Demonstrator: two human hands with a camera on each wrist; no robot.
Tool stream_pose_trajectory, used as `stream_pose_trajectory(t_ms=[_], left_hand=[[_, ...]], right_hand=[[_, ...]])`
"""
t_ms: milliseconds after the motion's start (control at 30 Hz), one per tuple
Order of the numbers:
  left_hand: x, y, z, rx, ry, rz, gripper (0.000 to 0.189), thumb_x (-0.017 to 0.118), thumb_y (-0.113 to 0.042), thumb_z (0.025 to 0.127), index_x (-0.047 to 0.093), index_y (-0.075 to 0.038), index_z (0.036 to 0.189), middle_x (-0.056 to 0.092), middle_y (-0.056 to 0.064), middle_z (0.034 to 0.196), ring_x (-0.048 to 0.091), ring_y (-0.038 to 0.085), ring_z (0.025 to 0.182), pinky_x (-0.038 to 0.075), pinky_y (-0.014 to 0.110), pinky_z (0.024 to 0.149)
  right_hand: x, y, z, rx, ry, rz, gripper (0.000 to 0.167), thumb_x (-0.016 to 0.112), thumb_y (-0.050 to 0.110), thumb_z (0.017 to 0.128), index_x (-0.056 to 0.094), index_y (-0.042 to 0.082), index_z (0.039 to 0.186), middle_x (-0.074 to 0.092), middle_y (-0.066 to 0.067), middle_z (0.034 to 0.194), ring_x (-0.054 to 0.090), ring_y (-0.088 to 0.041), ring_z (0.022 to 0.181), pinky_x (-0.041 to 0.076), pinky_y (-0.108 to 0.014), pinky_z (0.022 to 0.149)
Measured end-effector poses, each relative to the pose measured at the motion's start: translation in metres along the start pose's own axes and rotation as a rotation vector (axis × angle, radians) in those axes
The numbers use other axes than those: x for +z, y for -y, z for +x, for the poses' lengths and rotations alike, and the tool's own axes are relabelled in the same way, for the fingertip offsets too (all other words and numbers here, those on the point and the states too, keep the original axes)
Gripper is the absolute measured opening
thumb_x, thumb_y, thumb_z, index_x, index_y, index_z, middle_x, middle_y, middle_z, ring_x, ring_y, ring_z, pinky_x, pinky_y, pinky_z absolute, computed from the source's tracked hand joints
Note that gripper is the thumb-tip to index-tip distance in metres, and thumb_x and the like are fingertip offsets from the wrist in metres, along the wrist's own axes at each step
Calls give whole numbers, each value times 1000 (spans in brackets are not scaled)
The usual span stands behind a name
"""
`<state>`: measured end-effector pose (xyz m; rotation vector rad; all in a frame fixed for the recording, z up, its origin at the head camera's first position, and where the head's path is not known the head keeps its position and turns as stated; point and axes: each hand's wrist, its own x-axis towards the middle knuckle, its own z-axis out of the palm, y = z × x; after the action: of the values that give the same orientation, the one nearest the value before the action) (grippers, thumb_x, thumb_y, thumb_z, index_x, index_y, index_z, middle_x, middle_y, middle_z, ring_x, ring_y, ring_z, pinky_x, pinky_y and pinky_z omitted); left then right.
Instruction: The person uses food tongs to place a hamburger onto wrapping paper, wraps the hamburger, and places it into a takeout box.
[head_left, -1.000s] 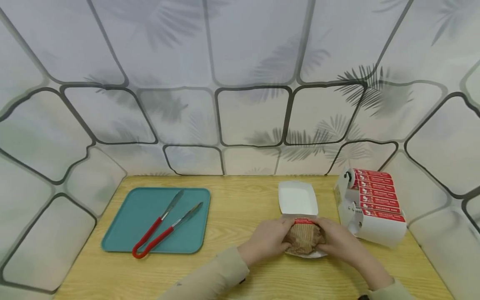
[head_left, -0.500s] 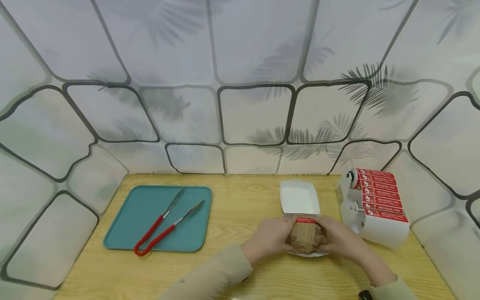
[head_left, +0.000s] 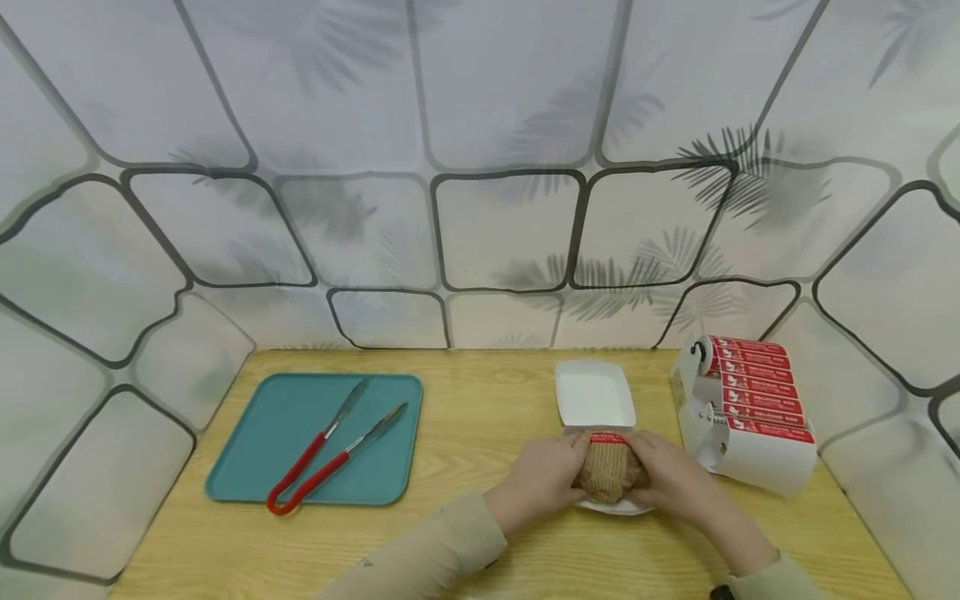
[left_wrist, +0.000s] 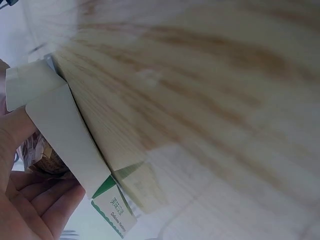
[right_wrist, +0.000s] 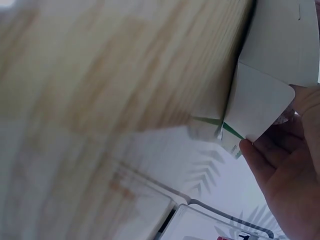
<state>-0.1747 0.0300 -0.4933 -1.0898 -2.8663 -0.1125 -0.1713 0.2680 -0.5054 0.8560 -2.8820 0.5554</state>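
A round burger [head_left: 606, 471] wrapped in brown striped paper, with a red label across its top, sits in the base of an open white burger box [head_left: 596, 393]. My left hand [head_left: 542, 477] grips the burger from the left and my right hand [head_left: 675, 475] from the right. The box lid lies folded back, away from me. In the left wrist view, crinkled wrapping [left_wrist: 45, 157] shows between thumb and fingers beside the box wall [left_wrist: 67, 135]. Seen from the right wrist, my fingertips touch a box flap [right_wrist: 257, 102], which hides most of the burger.
A white label dispenser [head_left: 772, 454] with a roll of red labels [head_left: 757, 379] stands right of the box. On the left lies a teal tray [head_left: 262, 417] bearing red-handled metal tongs [head_left: 315, 475]. A patterned wall [head_left: 510, 233] rises behind the wooden table [head_left: 465, 425].
The wrapped burger has shifted slightly away from me within the box, both hands moving with it. More of the box's white front edge shows below it. Tray, tongs and dispenser stay put.
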Motion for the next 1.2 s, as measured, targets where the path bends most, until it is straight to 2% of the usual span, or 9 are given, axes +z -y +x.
stream_pose_trajectory(t_ms=[167,367,667,733,833,933,1033,1133,1200], left_hand=[[2,0,0,8,-28,10,84,88,-51,85,59,-4,148,74,3,134,76,7,103,63,17,76],[-1,2,-3,-22,11,-33,90,88,-52,85,55,-4,153,71,4,142,76,11,110,64,20,84],[-5,8,-8,-19,30,-61,92,83,-55,86,51,-6,157,64,7,152,72,16,124,63,24,95],[-5,9,-10,-19,39,-71,91,82,-54,87,50,-6,157,62,8,154,70,17,128,62,25,98],[-6,10,-12,-25,53,-88,89,82,-53,88,51,-6,157,59,10,157,67,19,134,61,26,102],[-9,11,-15,-33,57,-113,86,82,-51,89,52,-6,155,58,10,157,65,20,137,60,26,104],[-11,13,-19,-42,48,-151,84,83,-48,89,53,-6,155,60,10,156,67,19,134,61,26,103],[-13,16,-22,-57,37,-201,81,83,-43,92,51,-7,156,63,8,153,70,18,129,61,27,102],[-14,19,-23,-66,24,-235,77,83,-39,93,50,-9,157,68,6,146,73,17,121,63,26,96]], right_hand=[[0,2,0,-32,-10,-71,84,101,14,65,63,-4,138,75,-14,119,75,-32,106,65,-50,92],[4,0,0,-91,-72,-95,89,103,16,62,63,-6,138,74,-17,123,75,-34,107,65,-51,92],[5,-8,0,-59,-65,77,105,103,14,63,50,-7,152,69,-18,136,69,-40,120,60,-59,100],[5,-11,-2,-70,-74,122,104,102,15,64,51,-6,152,68,-18,139,66,-39,124,59,-43,108],[3,-13,-6,-71,-111,202,102,102,20,65,53,-2,152,66,-18,142,61,-21,133,45,-15,114],[0,-13,-10,-49,-155,299,97,101,18,67,55,-1,151,65,-20,144,49,3,138,26,0,112],[-3,-11,-10,-2,-200,352,89,98,13,71,58,-1,148,66,-21,143,41,18,135,28,0,109],[-5,-9,-9,53,-233,349,80,95,12,76,60,0,147,69,-18,139,45,18,130,37,-7,110],[-5,-9,-9,101,-240,329,75,93,14,81,61,2,147,71,-15,138,51,13,128,44,-16,110]])
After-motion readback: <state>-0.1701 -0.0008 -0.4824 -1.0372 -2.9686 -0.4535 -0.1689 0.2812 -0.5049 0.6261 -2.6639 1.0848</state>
